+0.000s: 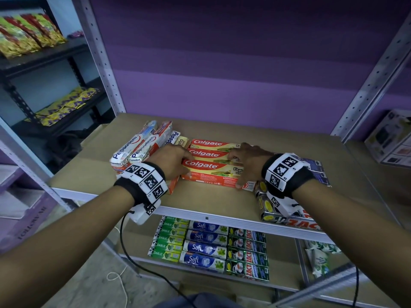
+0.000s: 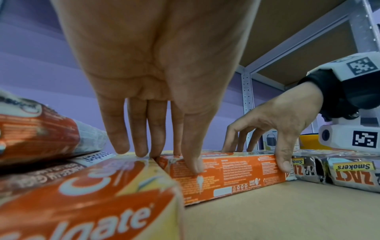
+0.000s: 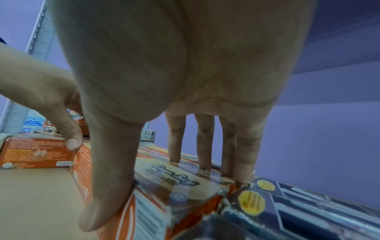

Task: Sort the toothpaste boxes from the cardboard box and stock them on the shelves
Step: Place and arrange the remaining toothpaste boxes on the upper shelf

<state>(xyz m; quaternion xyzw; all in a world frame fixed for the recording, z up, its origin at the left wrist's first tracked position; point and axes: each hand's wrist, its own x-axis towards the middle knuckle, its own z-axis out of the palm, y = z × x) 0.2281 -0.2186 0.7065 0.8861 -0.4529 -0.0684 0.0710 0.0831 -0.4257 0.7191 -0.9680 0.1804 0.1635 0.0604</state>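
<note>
A plastic-wrapped pack of three red and yellow Colgate boxes [image 1: 213, 165] [image 2: 226, 172] [image 3: 185, 183] lies flat on the upper shelf board [image 1: 211, 203]. My left hand [image 1: 188, 165] [image 2: 168, 159] holds its left end, fingertips on top and thumb on the front face. My right hand [image 1: 235, 171] [image 3: 152, 191] holds the right end the same way, fingers arched over the top. Another Colgate box [image 2: 92, 194] lies under my left wrist. Pepsodent boxes [image 1: 142, 147] [image 2: 37, 129] are stacked just left of it.
Dark Zact Smokers packs [image 1: 273, 207] [image 2: 349, 172] [image 3: 287, 203] touch the Colgate pack's right end. The lower shelf carries rows of Darlie [image 1: 171, 238], Safi [image 1: 204, 245] and Zact [image 1: 246, 252] boxes. Metal uprights [image 1: 104, 70] flank the bay; a purple wall stands behind.
</note>
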